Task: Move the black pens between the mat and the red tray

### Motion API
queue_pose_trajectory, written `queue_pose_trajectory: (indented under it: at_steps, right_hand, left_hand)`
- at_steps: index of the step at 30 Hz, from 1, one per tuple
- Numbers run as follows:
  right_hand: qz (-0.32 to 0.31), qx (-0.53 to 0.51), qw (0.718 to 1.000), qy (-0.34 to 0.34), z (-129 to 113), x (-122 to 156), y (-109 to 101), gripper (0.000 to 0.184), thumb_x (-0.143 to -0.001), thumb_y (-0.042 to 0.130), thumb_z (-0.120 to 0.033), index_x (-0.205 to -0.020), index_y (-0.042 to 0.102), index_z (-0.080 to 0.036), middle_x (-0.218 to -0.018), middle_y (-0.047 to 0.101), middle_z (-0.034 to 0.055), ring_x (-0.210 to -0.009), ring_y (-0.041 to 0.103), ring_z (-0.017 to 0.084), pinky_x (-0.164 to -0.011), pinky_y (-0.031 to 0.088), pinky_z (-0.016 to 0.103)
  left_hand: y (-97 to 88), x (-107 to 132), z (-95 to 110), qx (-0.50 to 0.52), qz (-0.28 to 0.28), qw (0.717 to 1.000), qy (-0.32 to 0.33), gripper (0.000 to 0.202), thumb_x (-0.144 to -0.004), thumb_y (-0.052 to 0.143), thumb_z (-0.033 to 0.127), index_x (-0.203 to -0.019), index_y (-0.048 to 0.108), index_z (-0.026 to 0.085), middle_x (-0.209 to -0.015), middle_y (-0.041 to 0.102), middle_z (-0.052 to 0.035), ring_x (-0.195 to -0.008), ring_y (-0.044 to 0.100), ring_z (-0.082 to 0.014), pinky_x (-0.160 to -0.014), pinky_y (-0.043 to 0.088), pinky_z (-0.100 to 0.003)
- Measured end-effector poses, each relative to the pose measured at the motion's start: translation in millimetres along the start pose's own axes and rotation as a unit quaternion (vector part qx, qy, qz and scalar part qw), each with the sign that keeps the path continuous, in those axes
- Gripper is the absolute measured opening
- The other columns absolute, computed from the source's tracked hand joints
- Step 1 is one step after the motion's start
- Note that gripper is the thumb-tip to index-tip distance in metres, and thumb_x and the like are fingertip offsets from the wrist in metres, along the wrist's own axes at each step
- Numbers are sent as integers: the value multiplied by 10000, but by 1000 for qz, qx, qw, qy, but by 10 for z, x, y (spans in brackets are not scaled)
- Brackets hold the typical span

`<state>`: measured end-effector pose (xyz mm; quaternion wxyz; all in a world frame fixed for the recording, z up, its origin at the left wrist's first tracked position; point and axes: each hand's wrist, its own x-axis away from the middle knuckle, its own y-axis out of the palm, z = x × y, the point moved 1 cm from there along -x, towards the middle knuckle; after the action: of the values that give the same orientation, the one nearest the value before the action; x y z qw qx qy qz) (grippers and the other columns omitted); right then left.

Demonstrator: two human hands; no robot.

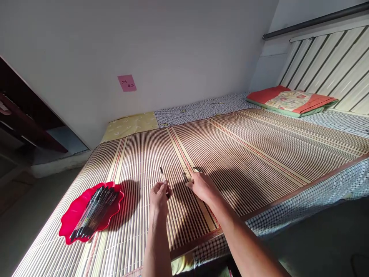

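Note:
My left hand [159, 194] is closed in a pinch on a thin pen refill [162, 175] that sticks up and away from it, dark at the tip. My right hand [201, 185] reaches over the striped bamboo mat [259, 146], fingers curled down onto small pen parts [196, 169] lying on the mat; whether it grips one I cannot tell. A red scalloped plate [73, 215] with several black pens [96, 209] lies to the left of both hands.
The mat covers a bed with a checked sheet [325, 188]. A red and floral pillow [291, 100] lies at the far right by a slatted headboard. A pink note [127, 82] sticks on the white wall. Dark furniture stands at far left.

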<state>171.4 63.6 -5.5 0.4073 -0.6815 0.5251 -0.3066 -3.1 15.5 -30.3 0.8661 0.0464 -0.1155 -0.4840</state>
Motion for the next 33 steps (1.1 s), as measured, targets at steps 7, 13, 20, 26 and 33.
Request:
queue_pose_trajectory:
  at_steps: [7,13,20,26,33]
  right_hand:
    - [-36,-15,999,13,-73,-1,52,79,-910,639,-166,-872,707,-169,-819,745,118,-728,706,244,-602,431,317]
    - [-32,-31,999,30,-114,-44,68,139,-900,596,-108,-819,691,-168,-803,740,117,-680,679,216,-560,409,292]
    - [46,-99,994,-29,-100,-94,169,178,-860,618,-137,-698,582,-201,-700,672,28,-622,611,159,-561,366,258]
    - [69,-265,953,-131,-69,-102,161,142,-821,616,-197,-692,560,-212,-652,629,-13,-618,608,147,-595,436,242]
    - [-8,-455,887,-76,-66,-84,97,242,-825,697,-384,-940,672,-173,-778,726,31,-590,668,154,-571,543,272]
  left_hand:
    - [79,60,28,51,3,999,-7,248,-584,680,374,-704,560,192,-654,566,19,-513,422,-73,-501,306,-228]
    - [95,77,-2,42,-6,998,-36,326,-562,780,399,-714,601,174,-652,613,3,-512,442,-77,-502,288,-229]
    - [122,80,7,72,-7,997,-35,453,-529,879,454,-782,666,144,-728,674,-34,-534,464,-76,-515,274,-228]
    - [48,39,49,101,11,995,-6,597,-522,898,569,-881,741,119,-717,633,-16,-538,427,-64,-513,247,-227]
    - [48,112,94,52,-33,998,2,626,-688,794,693,-933,782,117,-751,675,-68,-575,472,-103,-527,288,-246]
